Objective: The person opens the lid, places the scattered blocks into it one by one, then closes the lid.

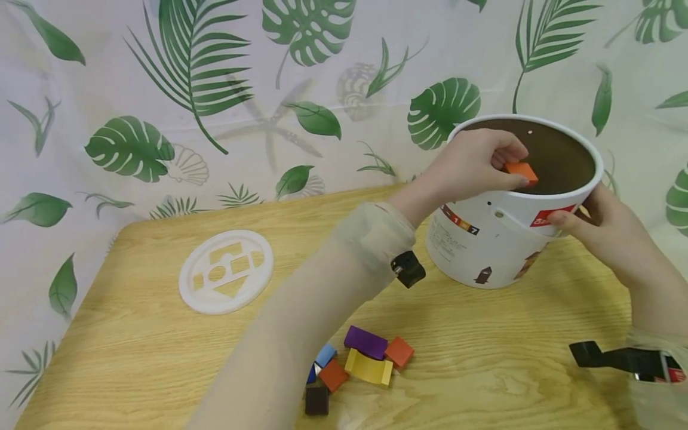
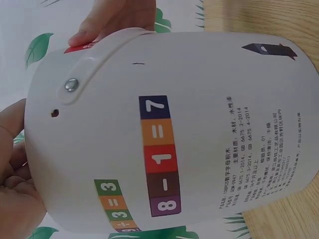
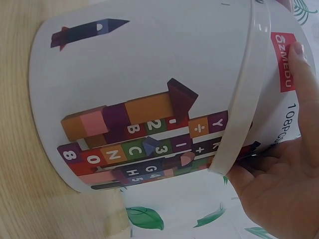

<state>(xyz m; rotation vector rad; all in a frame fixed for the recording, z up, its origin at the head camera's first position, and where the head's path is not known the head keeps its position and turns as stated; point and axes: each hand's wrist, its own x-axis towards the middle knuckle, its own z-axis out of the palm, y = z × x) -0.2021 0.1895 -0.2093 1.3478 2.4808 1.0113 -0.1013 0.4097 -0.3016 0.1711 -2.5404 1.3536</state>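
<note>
A white bucket [image 1: 473, 257] with printed block pictures stands upright on the table. My left hand [image 1: 475, 161] pinches an orange block [image 1: 522, 172] between thumb and fingers, over the near left part of the bucket's opening. In the left wrist view the block is hidden behind the bucket's wall. My right hand [image 1: 610, 236] grips the bucket's right side just below the rim, its thumb on the red label [image 3: 284, 64]. Its fingers go round the far side, partly hidden. The bucket's pale handle [image 3: 244, 84] hangs down against the front wall.
On the wooden table [image 1: 484, 370] near me lie several blocks, among them a purple one [image 1: 366, 342], a yellow curved one [image 1: 368, 368] and a dark brown one [image 1: 316, 401]. A white round lid [image 1: 188, 292] with shaped cutouts lies at the left. Leaf-print cloth [image 1: 301, 143] hangs behind.
</note>
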